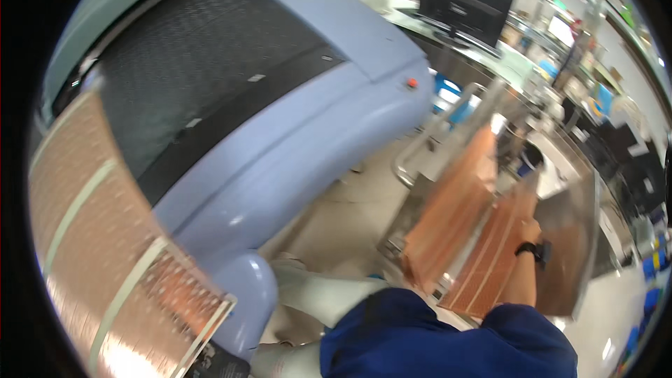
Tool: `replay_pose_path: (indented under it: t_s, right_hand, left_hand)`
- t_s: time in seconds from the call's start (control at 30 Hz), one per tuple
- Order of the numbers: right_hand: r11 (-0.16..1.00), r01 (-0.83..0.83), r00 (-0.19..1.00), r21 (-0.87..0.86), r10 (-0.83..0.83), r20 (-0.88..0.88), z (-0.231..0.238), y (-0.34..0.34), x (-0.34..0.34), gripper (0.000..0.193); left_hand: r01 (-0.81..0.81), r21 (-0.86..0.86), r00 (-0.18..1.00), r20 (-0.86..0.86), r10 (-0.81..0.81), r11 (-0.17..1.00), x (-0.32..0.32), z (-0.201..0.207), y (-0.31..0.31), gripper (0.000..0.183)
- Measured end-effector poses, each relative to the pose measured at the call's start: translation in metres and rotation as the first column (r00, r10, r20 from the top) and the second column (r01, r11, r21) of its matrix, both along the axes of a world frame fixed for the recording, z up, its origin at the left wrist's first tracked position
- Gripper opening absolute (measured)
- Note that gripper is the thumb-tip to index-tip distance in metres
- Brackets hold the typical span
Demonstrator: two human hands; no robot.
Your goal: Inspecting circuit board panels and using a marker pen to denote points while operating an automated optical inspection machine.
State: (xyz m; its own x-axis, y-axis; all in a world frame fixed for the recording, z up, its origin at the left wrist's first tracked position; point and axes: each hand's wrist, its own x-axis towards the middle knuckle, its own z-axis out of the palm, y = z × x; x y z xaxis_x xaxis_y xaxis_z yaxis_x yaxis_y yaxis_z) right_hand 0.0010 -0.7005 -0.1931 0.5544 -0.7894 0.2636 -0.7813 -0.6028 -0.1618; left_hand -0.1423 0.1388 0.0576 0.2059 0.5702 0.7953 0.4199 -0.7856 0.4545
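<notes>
Toward eight o'clock we see a coppery panel, dotted and crossed by pale green stripes; at ten, a periwinkle machine with a black bed; at four, reddish copper sheets, one pale-lined.
</notes>
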Motion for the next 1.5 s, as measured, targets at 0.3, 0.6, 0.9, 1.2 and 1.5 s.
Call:
replay_pose_path:
  t_s: [0.3, 0.6, 0.9, 1.2, 1.5]
  right_hand:
    - [0.908, -0.178, 0.982, 0.379, 0.139, 0.127, -0.038, -0.045, 0.059, 0.049]
    - [0.554, -0.827, 0.304, -0.096, 0.584, 0.752, 0.266, 0.24, 0.202, 0.041]
    - [-0.655, -0.675, 0.325, 0.34, 0.149, 0.934, 0.288, 0.52, 0.258, 0.041]
    - [-0.42, -0.888, 0.178, 0.186, 0.058, 0.982, 0.301, 0.466, 0.427, 0.016]
    - [-0.279, -0.934, 0.104, 0.223, 0.386, 0.916, 0.324, 0.501, 0.564, 0.013]
  left_hand:
    - [0.842, -0.253, 0.367, 0.916, -0.161, 0.477, 0.093, 0.007, -0.045, 0.049]
    - [0.881, -0.206, 0.334, 0.908, -0.253, 0.426, 0.133, 0.027, -0.073, 0.036]
    - [0.979, -0.155, 0.186, 0.942, -0.279, 0.129, 0.216, 0.046, -0.123, 0.034]
    - [0.671, -0.734, 0.323, 0.415, -0.851, -0.103, 0.266, 0.074, -0.07, 0.046]
    - [0.383, 0.202, 0.922, -0.145, -0.36, 0.901, 0.323, 0.059, 0.062, 0.031]
